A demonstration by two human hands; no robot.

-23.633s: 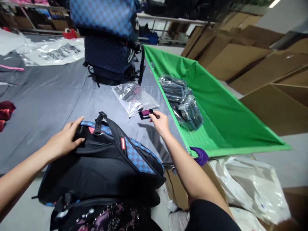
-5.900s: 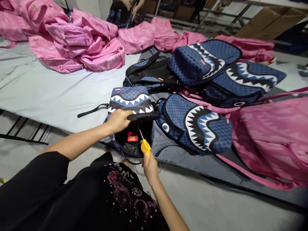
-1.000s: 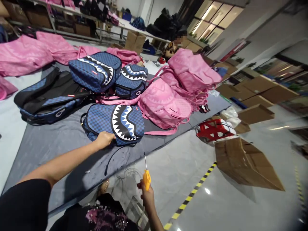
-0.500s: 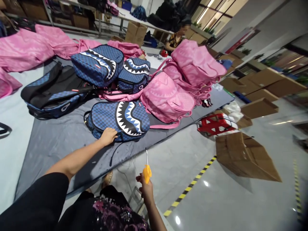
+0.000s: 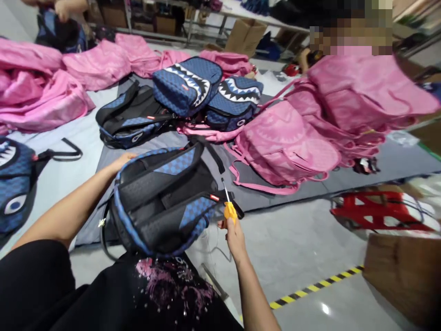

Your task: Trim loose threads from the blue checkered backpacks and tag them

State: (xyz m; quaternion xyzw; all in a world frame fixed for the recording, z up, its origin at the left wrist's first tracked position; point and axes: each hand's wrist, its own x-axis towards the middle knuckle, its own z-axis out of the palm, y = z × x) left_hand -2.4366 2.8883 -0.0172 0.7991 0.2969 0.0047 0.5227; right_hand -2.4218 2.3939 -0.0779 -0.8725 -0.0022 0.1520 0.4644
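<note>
My left hand [image 5: 123,160] grips the top edge of a blue checkered backpack [image 5: 165,197], which is lifted off the grey mat with its black padded back toward me. Most of the fingers are hidden behind the bag. My right hand [image 5: 234,232] is closed around a yellow-handled tool [image 5: 228,207] with a thin metal tip pointing up, just right of the backpack's lower corner.
More blue shark-mouth backpacks [image 5: 188,89] and pink backpacks [image 5: 292,138] lie on the grey mat [image 5: 86,184]. Another blue backpack [image 5: 14,184] lies at the left. A red stool [image 5: 375,214] and a cardboard box [image 5: 403,271] are on the floor at right. Another person sits beyond the pink pile.
My left hand has pulled the shark-mouth backpack off the mat and turned it over toward me, black back now facing up. My right hand with the yellow tool has moved closer to it.
</note>
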